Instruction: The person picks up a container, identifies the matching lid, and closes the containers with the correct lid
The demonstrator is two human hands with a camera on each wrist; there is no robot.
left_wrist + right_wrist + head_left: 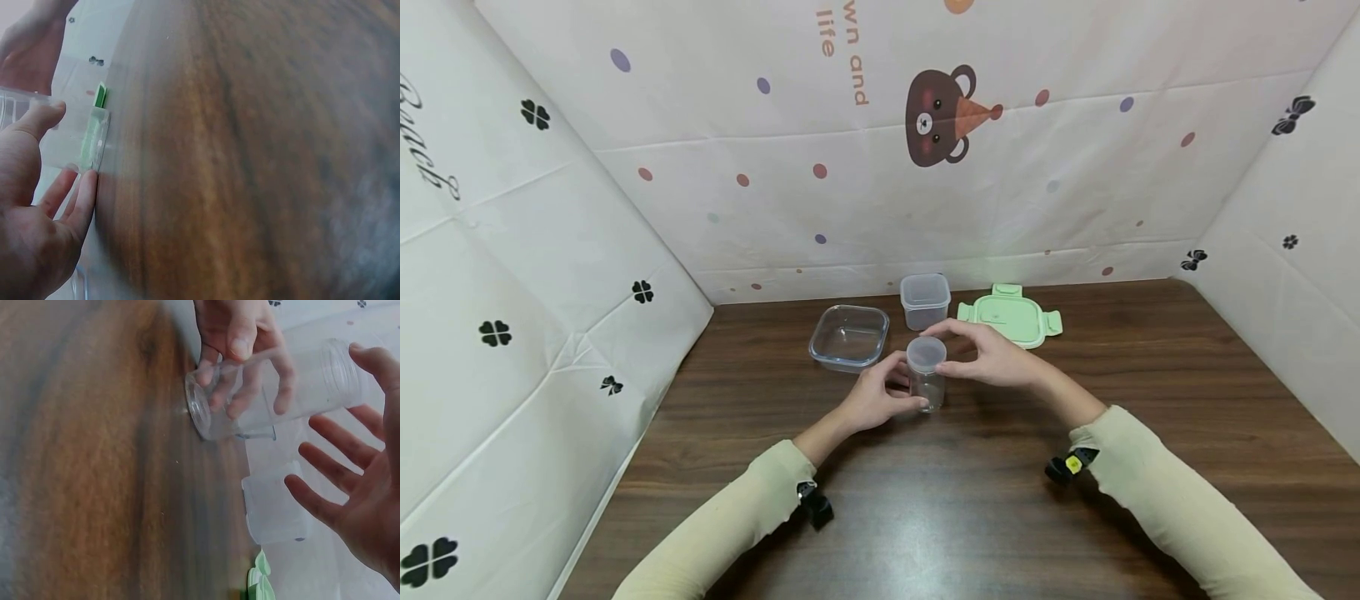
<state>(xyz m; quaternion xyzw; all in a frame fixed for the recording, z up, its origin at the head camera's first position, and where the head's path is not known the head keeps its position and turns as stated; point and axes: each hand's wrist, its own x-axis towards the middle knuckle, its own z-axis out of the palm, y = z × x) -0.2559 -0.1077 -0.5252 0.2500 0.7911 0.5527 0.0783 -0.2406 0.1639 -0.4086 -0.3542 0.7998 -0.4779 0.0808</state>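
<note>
A clear, see-through jar [928, 388] stands upright on the table in the head view, topped by a round translucent lid [927, 352]. My left hand [880, 396] grips its body low down, thumb in front; in the right wrist view the left fingers show through the wall of the jar [250, 400]. From the other side my right hand [992, 354] pinches the lid between thumb and forefinger. The other fingers of the right hand [369, 475] spread loosely below the jar in the right wrist view. No contents show inside the jar.
A square glass container [848, 335] sits behind the left hand. Near the back wall stands a small translucent tub [925, 302] with a lid. Beside it lies a light green clip lid [1009, 320]. Printed white sheets [880, 208] hang behind and at both sides.
</note>
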